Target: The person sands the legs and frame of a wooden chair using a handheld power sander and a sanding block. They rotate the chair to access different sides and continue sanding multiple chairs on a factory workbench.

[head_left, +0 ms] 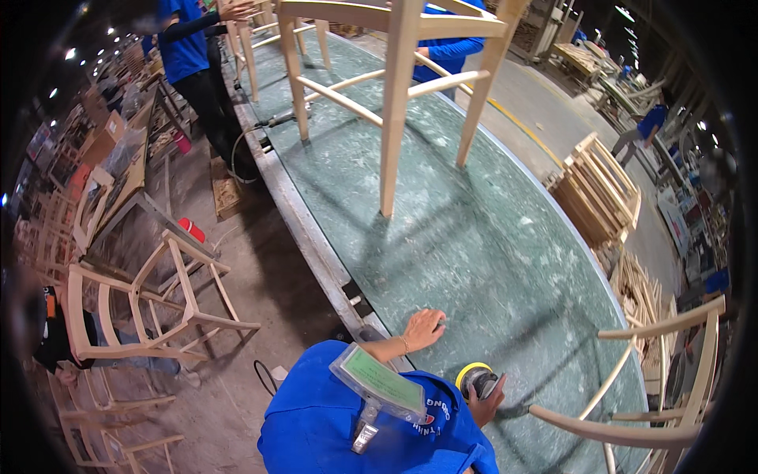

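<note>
My right hand (pixel 486 401) is wrapped round an orbital sander (pixel 482 384), a round dark tool with a yellow disc, tilted above the green worktable (pixel 426 261). To its left, my left hand (pixel 424 330) is over the tabletop with fingers curled. A small dark bit shows at its fingertips, too little to name. Farther along the table an unfinished wooden chair (pixel 392 118) stands upright, out of reach of both hands. At the lower right lies another pale wooden chair frame (pixel 624 430), partly cut off by the picture's rim.
Co-workers in blue shirts (pixel 185 47) stand on both sides of the table's far end. A wooden chair (pixel 150 308) stands on the left floor, with more chair frames below it. Stacked wooden parts (pixel 596 193) sit right of the table. A metal rail (pixel 304 229) runs along the left edge.
</note>
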